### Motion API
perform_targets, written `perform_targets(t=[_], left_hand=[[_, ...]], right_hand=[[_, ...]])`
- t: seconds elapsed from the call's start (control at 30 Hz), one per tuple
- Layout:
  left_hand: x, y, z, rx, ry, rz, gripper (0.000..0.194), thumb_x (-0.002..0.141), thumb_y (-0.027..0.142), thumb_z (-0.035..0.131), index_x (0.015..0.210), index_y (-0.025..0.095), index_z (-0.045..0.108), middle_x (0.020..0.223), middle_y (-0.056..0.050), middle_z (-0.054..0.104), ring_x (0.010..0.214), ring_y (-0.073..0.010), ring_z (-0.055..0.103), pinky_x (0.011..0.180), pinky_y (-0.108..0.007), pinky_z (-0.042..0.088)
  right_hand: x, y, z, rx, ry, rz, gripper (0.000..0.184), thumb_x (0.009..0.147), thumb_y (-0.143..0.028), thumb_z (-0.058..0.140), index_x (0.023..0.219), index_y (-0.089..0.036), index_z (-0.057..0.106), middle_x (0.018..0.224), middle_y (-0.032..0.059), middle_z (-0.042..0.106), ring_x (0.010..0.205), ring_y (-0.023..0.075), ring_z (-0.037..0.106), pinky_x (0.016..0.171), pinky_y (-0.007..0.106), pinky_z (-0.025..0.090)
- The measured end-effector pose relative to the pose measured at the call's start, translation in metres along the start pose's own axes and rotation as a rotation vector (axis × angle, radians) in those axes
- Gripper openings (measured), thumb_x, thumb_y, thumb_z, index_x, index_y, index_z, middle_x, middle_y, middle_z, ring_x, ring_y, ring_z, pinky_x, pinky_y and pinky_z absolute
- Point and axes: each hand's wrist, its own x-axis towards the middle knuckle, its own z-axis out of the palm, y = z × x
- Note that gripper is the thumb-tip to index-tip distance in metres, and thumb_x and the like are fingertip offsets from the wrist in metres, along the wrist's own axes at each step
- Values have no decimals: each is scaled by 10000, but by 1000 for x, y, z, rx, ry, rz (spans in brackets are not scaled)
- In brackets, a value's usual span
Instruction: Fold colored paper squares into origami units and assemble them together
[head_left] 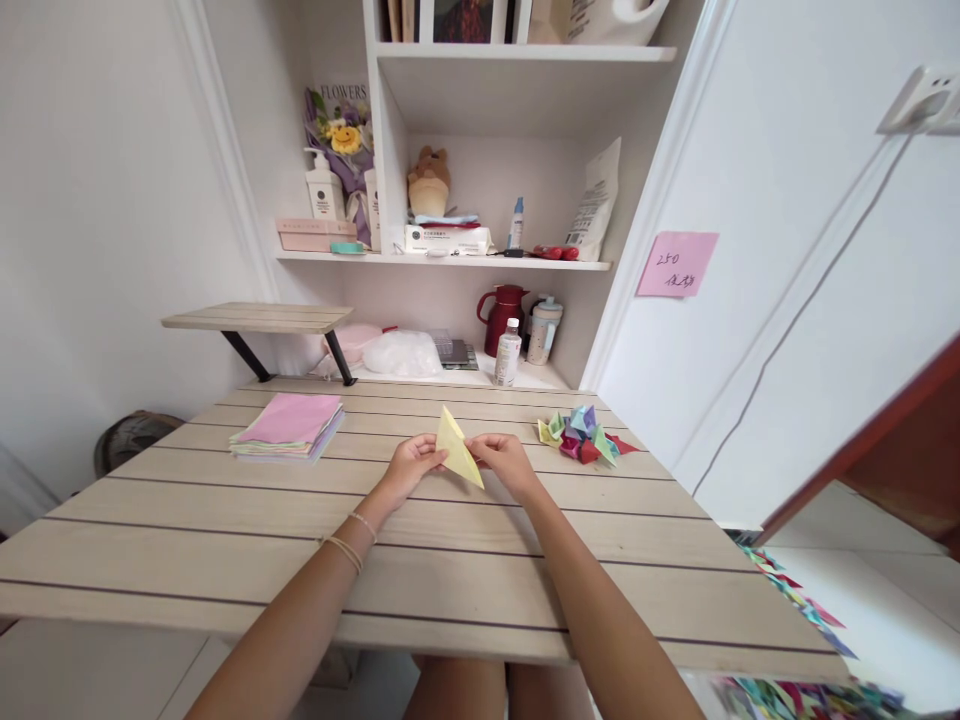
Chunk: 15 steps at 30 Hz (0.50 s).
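Note:
A folded piece of yellow paper (pixel 458 449), roughly triangular, is held up between both hands above the middle of the table. My left hand (pixel 412 466) pinches its left edge between thumb and fingers. On the other side, my right hand (pixel 504 462) has its fingers closed on the right edge of the paper; the fingertips are partly hidden behind it. A stack of coloured paper sheets (pixel 294 424), pink on top, lies on the table to the left. To the right sits a small pile of folded paper pieces (pixel 580 434) in several colours.
The slatted wooden table (pixel 420 590) meets white shelving at the back. A small raised shelf (pixel 262 317) stands at its left rear. Behind the table are a bottle (pixel 508 353), a red jug (pixel 501 318) and a cup (pixel 544 330). More folded paper (pixel 817 697) lies below, at the right.

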Motion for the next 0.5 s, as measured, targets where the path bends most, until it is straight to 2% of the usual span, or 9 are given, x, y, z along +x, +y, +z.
perform_targets(t=[0.2, 0.37, 0.5], left_hand=[[2, -1, -2, -12, 67, 3, 409, 593, 270, 713, 949, 106, 596, 882, -103, 671, 681, -144, 614, 607, -236, 476], [1, -1, -2, -54, 21, -40, 422, 608, 265, 710, 982, 114, 586, 876, -98, 668, 704, -144, 618, 634, -241, 479], [-1, 1, -2, -97, -27, -62, 378, 625, 249, 703, 962, 124, 586, 894, -90, 662, 727, -144, 621, 665, -247, 480]], right_hand=[[0, 3, 1, -215, 23, -63, 258, 623, -369, 625, 670, -127, 701, 638, 40, 654, 588, 151, 560, 564, 252, 438], [0, 3, 4, -176, 49, -39, 276, 589, -389, 653, 662, -127, 700, 608, 41, 646, 537, 140, 537, 520, 249, 406], [-2, 0, 7, -48, 38, 15, 275, 547, -394, 704, 609, -128, 674, 561, 20, 612, 518, 120, 509, 513, 240, 390]])
